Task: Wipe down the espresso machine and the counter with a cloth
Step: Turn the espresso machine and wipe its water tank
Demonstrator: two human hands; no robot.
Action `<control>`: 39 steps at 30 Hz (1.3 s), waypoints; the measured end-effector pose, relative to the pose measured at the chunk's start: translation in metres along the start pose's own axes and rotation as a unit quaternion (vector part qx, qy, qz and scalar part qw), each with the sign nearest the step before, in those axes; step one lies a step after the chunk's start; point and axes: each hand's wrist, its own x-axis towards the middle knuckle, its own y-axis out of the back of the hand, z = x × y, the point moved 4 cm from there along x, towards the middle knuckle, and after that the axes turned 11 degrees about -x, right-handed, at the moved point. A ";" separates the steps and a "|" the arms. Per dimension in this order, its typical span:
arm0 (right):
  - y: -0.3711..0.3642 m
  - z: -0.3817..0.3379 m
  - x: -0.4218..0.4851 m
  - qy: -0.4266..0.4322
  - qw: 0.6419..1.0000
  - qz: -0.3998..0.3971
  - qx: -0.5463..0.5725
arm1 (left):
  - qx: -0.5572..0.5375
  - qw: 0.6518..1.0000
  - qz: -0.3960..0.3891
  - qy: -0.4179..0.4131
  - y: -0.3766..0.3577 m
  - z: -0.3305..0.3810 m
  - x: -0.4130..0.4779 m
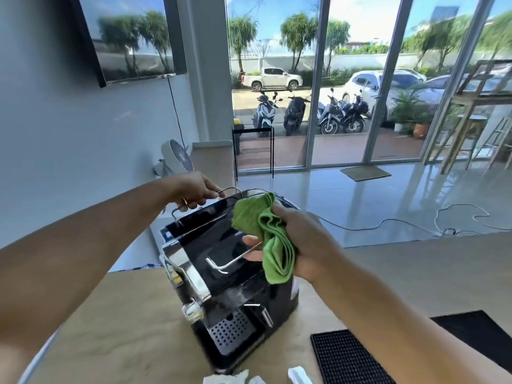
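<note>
A black and chrome espresso machine [221, 275] stands on the light wooden counter [116, 328], its drip grate facing me. My left hand [194, 188] grips the thin metal rail at the machine's far top edge. My right hand [302, 242] holds a bunched green cloth [266, 234] over the machine's glossy top, close to the near chrome rail. Whether the cloth touches the surface is unclear.
A black rubber bar mat [388, 350] lies on the counter at the right. White objects [296, 376] sit at the near edge. Beyond the counter are a white fan [177, 156], a cable on the tiled floor [415, 223] and glass doors.
</note>
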 end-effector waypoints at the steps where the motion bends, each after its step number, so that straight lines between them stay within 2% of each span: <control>1: -0.007 0.004 -0.006 0.000 1.000 0.004 0.011 | 0.010 1.000 -0.008 -0.005 -0.001 0.004 0.004; 5: -0.031 0.017 -0.026 -0.006 0.998 0.020 0.064 | 0.048 0.998 -0.040 -0.020 -0.010 0.022 0.019; 10: -0.053 0.030 -0.035 -0.001 0.996 -0.020 0.082 | 0.078 0.993 -0.053 -0.065 -0.025 0.042 0.030; 15: -0.024 0.039 -0.041 0.015 0.998 -0.043 0.047 | 0.112 0.985 0.028 -0.130 -0.038 0.046 0.021; 18: 0.018 0.048 -0.054 0.026 0.993 -0.053 0.099 | 0.205 0.966 0.096 -0.122 -0.043 0.046 0.012; 19: 0.033 0.049 -0.056 0.040 0.988 -0.045 0.145 | 0.226 0.958 0.122 -0.124 -0.046 0.049 0.009; 21: 0.074 0.048 -0.053 0.069 0.968 0.041 0.239 | 0.222 0.948 0.164 -0.157 -0.057 0.059 0.005; 24: 0.121 0.041 -0.038 0.125 0.932 0.156 0.302 | 0.179 0.945 0.170 -0.217 -0.087 0.077 0.000; 26: 0.128 0.042 -0.023 0.128 0.937 0.185 0.268 | 0.202 0.942 0.169 -0.209 -0.109 0.085 -0.003; 29: 0.101 0.046 -0.005 0.131 0.972 0.137 0.137 | 0.259 0.936 0.173 -0.167 -0.132 0.085 -0.002; 32: 0.087 0.051 0.024 0.169 0.978 0.121 -0.001 | 0.279 0.934 0.180 -0.132 -0.142 0.076 0.000; 34: 0.089 0.042 0.042 0.183 0.977 0.111 -0.026 | 0.283 0.931 0.187 -0.136 -0.146 0.073 -0.003; 37: 0.098 0.024 0.077 0.171 0.983 0.073 -0.001 | 0.293 0.926 0.194 -0.135 -0.152 0.074 -0.005; 39: 0.098 0.011 0.100 0.171 0.983 0.058 -0.037 | 0.299 0.927 0.192 -0.124 -0.151 0.074 -0.004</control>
